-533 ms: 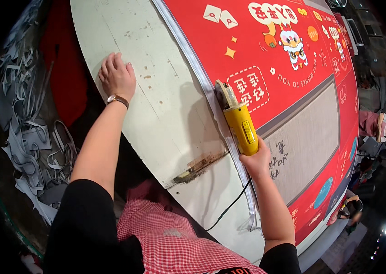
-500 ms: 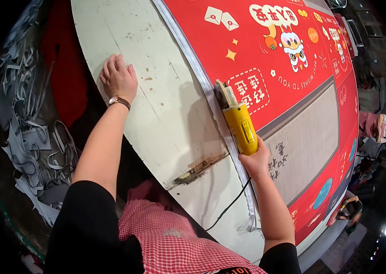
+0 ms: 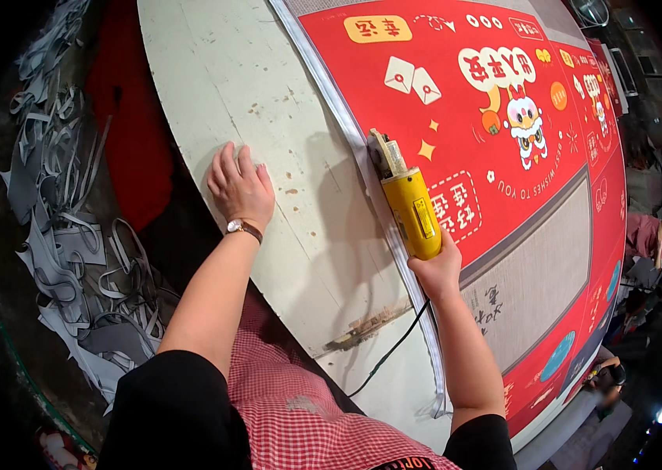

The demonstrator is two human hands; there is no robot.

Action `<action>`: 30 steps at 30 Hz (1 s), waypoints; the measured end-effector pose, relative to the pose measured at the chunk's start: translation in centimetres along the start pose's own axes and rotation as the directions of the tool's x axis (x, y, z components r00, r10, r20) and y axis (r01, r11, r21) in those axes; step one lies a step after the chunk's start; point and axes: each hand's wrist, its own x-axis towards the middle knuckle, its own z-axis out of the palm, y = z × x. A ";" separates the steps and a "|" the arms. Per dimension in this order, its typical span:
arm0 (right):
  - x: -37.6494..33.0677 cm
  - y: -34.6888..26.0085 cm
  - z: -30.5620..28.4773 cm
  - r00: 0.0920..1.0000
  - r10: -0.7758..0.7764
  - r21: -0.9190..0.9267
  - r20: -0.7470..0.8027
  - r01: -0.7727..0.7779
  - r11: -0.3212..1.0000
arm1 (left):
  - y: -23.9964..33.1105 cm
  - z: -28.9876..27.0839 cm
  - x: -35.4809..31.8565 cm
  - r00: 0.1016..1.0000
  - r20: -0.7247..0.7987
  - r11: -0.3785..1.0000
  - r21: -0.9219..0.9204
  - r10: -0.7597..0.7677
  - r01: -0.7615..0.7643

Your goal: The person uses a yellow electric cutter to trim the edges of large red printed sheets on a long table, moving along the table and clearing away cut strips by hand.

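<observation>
My right hand (image 3: 438,270) is wrapped round the yellow body of a handheld electric cutter (image 3: 412,213). Its metal head sits at the left edge of a red printed mat (image 3: 456,110), over the pale strip (image 3: 331,98) that runs along that edge. A dark cord (image 3: 388,354) trails from the tool's rear end toward me. To the left, my left hand (image 3: 241,186) lies palm down on the pale worn tabletop (image 3: 190,70) near its outer edge, fingers apart and holding nothing. The blade's contact with the mat is hidden.
Grey offcut strips (image 3: 65,227) lie heaped on the floor at the left, beside a red sheet (image 3: 131,141). Across the table, other people (image 3: 652,239) are at the far right. A scarred dark groove (image 3: 366,329) crosses the tabletop close to me.
The view has shifted, so table and mat sit lower and farther right. Along the mat's edge the cutter has advanced away from me. My left hand keeps its place on the tabletop.
</observation>
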 end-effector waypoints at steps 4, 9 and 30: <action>2.1 -2.2 1.2 1.000 -0.022 0.014 0.001 0.022 1.000 | 0.1 -0.4 0.2 0.999 0.038 1.000 -0.016 -0.013 0.014; 4.2 -6.0 2.7 1.000 -0.013 0.018 -0.002 0.013 1.000 | 0.0 -0.7 0.5 0.996 0.084 0.999 -0.053 0.011 -0.007; 3.0 -14.2 4.1 0.970 0.241 0.038 0.014 -0.241 0.970 | -14.0 8.9 29.6 0.986 -0.009 0.986 0.010 -0.164 0.164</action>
